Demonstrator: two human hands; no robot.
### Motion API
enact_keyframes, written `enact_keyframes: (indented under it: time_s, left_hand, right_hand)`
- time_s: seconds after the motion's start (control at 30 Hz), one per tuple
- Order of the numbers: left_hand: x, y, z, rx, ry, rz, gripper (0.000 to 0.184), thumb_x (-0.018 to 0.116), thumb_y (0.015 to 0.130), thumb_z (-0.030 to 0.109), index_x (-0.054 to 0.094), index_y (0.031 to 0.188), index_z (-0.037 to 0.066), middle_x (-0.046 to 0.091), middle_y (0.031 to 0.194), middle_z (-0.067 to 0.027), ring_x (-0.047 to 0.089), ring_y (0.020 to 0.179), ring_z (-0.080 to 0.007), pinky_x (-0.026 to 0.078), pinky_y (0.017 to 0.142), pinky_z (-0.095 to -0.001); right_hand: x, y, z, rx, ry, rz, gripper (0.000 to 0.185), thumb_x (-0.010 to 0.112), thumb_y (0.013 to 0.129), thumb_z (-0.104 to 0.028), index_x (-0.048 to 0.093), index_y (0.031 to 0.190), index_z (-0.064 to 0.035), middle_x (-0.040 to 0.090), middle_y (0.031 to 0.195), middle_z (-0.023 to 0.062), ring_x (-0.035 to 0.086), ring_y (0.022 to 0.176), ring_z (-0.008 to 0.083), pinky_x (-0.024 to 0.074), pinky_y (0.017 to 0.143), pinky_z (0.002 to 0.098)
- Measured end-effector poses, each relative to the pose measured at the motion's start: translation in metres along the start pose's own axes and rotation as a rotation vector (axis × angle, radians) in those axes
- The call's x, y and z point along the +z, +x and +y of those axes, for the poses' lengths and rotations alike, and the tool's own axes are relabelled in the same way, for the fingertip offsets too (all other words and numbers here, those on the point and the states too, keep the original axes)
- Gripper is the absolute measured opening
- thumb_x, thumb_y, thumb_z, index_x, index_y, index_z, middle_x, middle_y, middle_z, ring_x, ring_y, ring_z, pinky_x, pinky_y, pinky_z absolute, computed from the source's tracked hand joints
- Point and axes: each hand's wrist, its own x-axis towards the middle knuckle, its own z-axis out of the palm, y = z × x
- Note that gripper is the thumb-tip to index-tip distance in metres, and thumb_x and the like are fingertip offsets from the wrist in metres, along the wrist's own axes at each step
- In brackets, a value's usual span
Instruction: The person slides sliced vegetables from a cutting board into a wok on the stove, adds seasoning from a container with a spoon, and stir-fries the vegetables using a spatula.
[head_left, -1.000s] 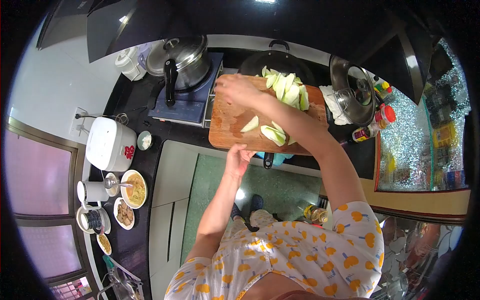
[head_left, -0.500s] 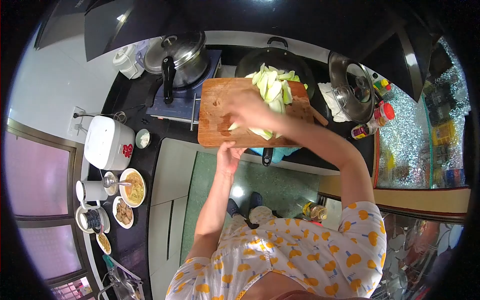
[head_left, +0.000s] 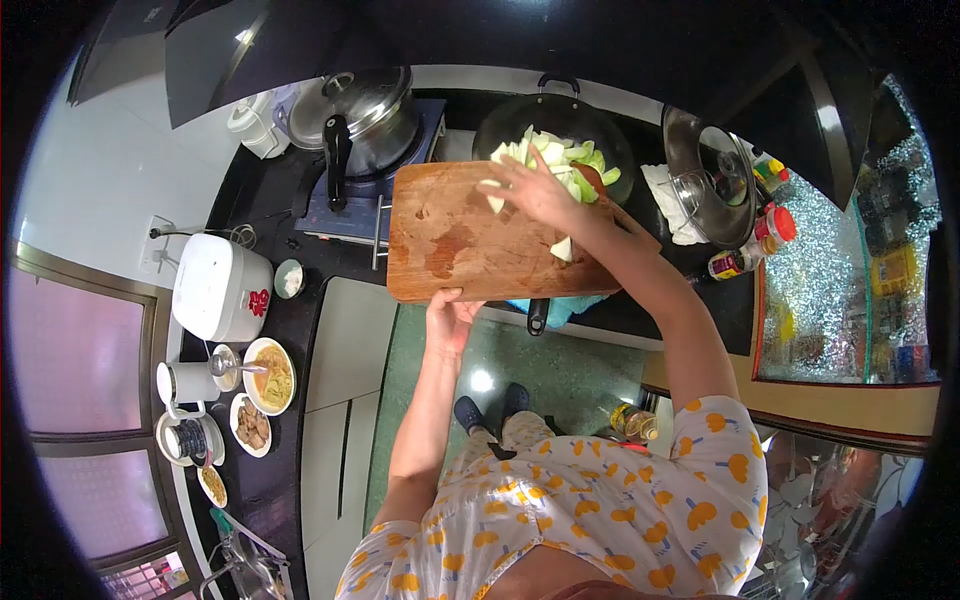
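My left hand (head_left: 452, 320) grips the near edge of a wooden cutting board (head_left: 445, 235), thumb on top and the rest beneath. The board's far edge overlaps the near side of a dark wok (head_left: 560, 112). Over the board's far part, my right hand (head_left: 540, 192) is open, fingers spread, beside pale green vegetable slices (head_left: 575, 155). Most slices lie heaped at the wok; whether some still rest on the board there is hidden by my hand. One slice sits near my right fingertips, another by my wrist.
A pressure cooker (head_left: 375, 130) stands on the hob left of the wok. To the right are a glass lid (head_left: 708, 180) and sauce bottles (head_left: 728, 263). A black handle (head_left: 537, 316) pokes out below the board. Dishes of food (head_left: 270, 378) line the left counter.
My right hand has swept from the board's middle toward the wok, fingers now spread. Slices have shifted off the board toward the wok, baring more wood. The board has moved slightly left.
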Motion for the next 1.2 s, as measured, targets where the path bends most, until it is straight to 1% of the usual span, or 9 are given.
enact_keyframes:
  time_s: [0.17, 0.3, 0.4, 0.47, 0.57, 0.6, 0.93, 1.13, 1.2]
  left_hand:
    - [0.004, -0.007, 0.0, 0.025, 0.018, 0.036, 0.053, 0.059, 0.072, 0.012, 0.046, 0.122, 0.0, 0.057, 0.118, -0.0121, 0.058, 0.107, -0.0258, 0.047, 0.095, -0.0394]
    - [-0.005, -0.008, 0.004, 0.01, 0.004, 0.026, 0.053, 0.057, 0.073, 0.011, 0.045, 0.124, 0.001, 0.056, 0.121, -0.0122, 0.056, 0.11, -0.0274, 0.046, 0.096, -0.0401]
    - [-0.001, -0.012, 0.008, 0.031, -0.006, 0.035, 0.053, 0.056, 0.074, 0.01, 0.044, 0.125, 0.002, 0.055, 0.123, -0.0121, 0.055, 0.112, -0.0283, 0.045, 0.097, -0.041]
    - [0.001, -0.015, 0.012, 0.045, -0.024, 0.039, 0.053, 0.056, 0.074, 0.009, 0.044, 0.125, 0.002, 0.055, 0.123, -0.012, 0.055, 0.112, -0.0285, 0.044, 0.098, -0.0417]
    - [-0.002, -0.022, 0.016, 0.048, -0.055, 0.031, 0.054, 0.057, 0.074, 0.009, 0.044, 0.126, 0.003, 0.055, 0.123, -0.012, 0.055, 0.112, -0.0287, 0.044, 0.099, -0.0422]
    - [-0.004, -0.024, 0.017, 0.051, -0.059, 0.029, 0.055, 0.057, 0.073, 0.009, 0.044, 0.126, 0.003, 0.055, 0.123, -0.0121, 0.055, 0.112, -0.0287, 0.044, 0.099, -0.0422]
    - [-0.029, -0.063, 0.028, 0.058, -0.093, 0.082, 0.06, 0.058, 0.07, 0.011, 0.042, 0.128, 0.001, 0.055, 0.124, -0.0135, 0.055, 0.112, -0.0292, 0.043, 0.098, -0.0428]
    - [-0.039, -0.109, 0.04, 0.141, -0.112, 0.08, 0.058, 0.057, 0.071, 0.012, 0.043, 0.126, -0.002, 0.056, 0.121, -0.015, 0.057, 0.109, -0.0286, 0.044, 0.096, -0.0431]
    - [-0.064, -0.137, 0.044, 0.164, -0.163, 0.088, 0.055, 0.056, 0.073, 0.013, 0.044, 0.125, -0.003, 0.058, 0.118, -0.0155, 0.058, 0.106, -0.0276, 0.045, 0.094, -0.0417]
  right_hand:
    - [0.023, 0.013, 0.052, 0.209, -0.079, -0.181, 0.056, 0.05, 0.085, -0.002, 0.047, 0.132, -0.0315, 0.035, 0.145, 0.007, 0.03, 0.136, 0.0221, 0.0147, 0.111, 0.0583]
    - [0.017, 0.004, 0.057, 0.334, -0.13, 0.093, 0.043, 0.049, 0.085, -0.006, 0.054, 0.125, -0.0198, 0.04, 0.138, 0.0144, 0.037, 0.13, 0.0262, 0.0258, 0.105, 0.0581]
    - [-0.044, -0.019, 0.016, 0.221, 0.453, -0.038, 0.032, 0.056, 0.08, -0.013, 0.062, 0.111, -0.0145, 0.048, 0.129, 0.0142, 0.045, 0.121, 0.0273, 0.0316, 0.104, 0.0492]
    - [-0.068, -0.047, -0.013, -0.066, 0.502, -0.022, 0.033, 0.059, 0.081, -0.016, 0.062, 0.114, -0.0173, 0.048, 0.129, 0.0122, 0.045, 0.121, 0.026, 0.0317, 0.105, 0.047]
    - [-0.054, -0.068, -0.021, -0.102, 0.477, 0.031, 0.035, 0.064, 0.079, -0.02, 0.062, 0.114, -0.0212, 0.047, 0.133, 0.006, 0.042, 0.125, 0.0234, 0.0316, 0.105, 0.0465]
    - [-0.042, -0.066, -0.012, -0.093, 0.347, 0.031, 0.035, 0.059, 0.084, -0.032, 0.059, 0.119, -0.033, 0.043, 0.139, 0.0027, 0.04, 0.129, 0.0234, 0.0282, 0.108, 0.0492]
    - [0.007, -0.017, 0.078, 0.191, 0.033, 0.134, 0.03, 0.054, 0.087, -0.031, 0.061, 0.116, -0.0354, 0.045, 0.136, 0.0034, 0.038, 0.129, 0.025, 0.0293, 0.107, 0.0475]
    - [-0.024, -0.006, 0.098, 0.477, 0.019, 0.105, 0.031, 0.061, 0.078, -0.024, 0.062, 0.103, -0.0058, 0.06, 0.097, 0.0132, 0.058, 0.092, 0.0323, 0.0469, 0.08, 0.0414]
    - [-0.017, -0.005, 0.097, 0.496, 0.094, 0.134, 0.039, 0.058, 0.082, -0.029, 0.057, 0.113, -0.0046, 0.056, 0.114, 0.0168, 0.055, 0.105, 0.032, 0.0449, 0.088, 0.0418]
